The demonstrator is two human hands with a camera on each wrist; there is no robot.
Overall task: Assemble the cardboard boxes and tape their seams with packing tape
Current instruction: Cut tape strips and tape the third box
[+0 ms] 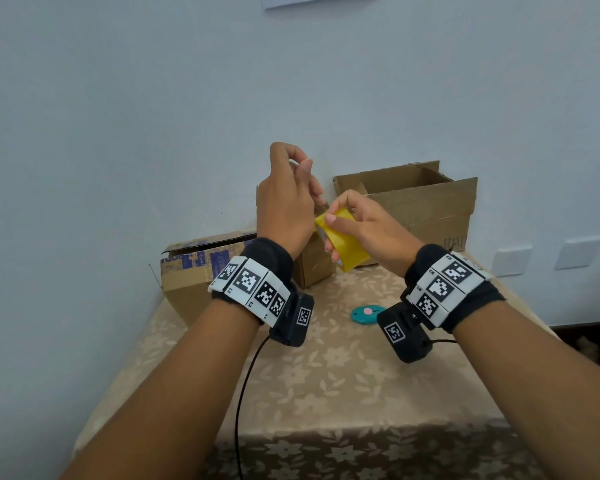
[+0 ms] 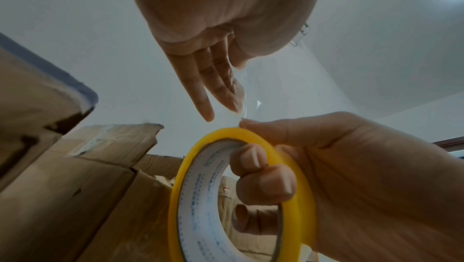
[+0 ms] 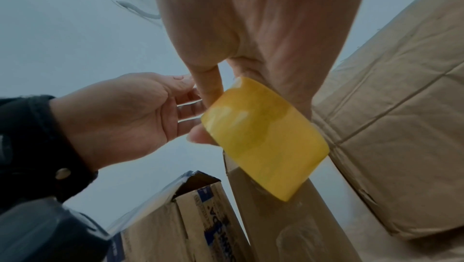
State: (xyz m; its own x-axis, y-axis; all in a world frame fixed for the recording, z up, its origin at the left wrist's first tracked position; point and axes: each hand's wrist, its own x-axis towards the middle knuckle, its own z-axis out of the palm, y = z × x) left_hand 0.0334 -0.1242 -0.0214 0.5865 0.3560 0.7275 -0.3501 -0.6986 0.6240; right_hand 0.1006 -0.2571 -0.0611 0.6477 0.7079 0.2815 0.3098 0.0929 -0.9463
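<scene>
The right hand (image 1: 368, 226) is curled round a roll of yellow packing tape (image 1: 342, 242): in the left wrist view its fingers (image 2: 263, 185) hook through the white core while the thumb (image 2: 283, 131) lies on top of the outer winding, so the roll is clamped between them. The roll is held in the air above the table, in front of the boxes, touching none of them; its axis runs roughly sideways and slightly toward the left hand, with the open core facing left. Just above and to the left, the left hand (image 1: 286, 206) has thumb and forefinger brought together near the top in the head view, and a clear strip of tape (image 2: 271, 79) stretches from the roll up to that hand; the other fingers (image 2: 200, 95) hang straight, pointing down at the roll. Whether the pinch actually closes on the strip's end I cannot tell for certain. Behind the hands stand three cardboard boxes: a printed box (image 1: 194, 268) at the left with its top flaps partly raised, a smaller plain box (image 1: 316, 265) in the middle, mostly hidden by the hands, and a larger open box (image 1: 426, 206) at the right, against the wall. On the floral tablecloth (image 1: 343, 386) near the right wrist lies a small teal cutter (image 1: 366, 313).
</scene>
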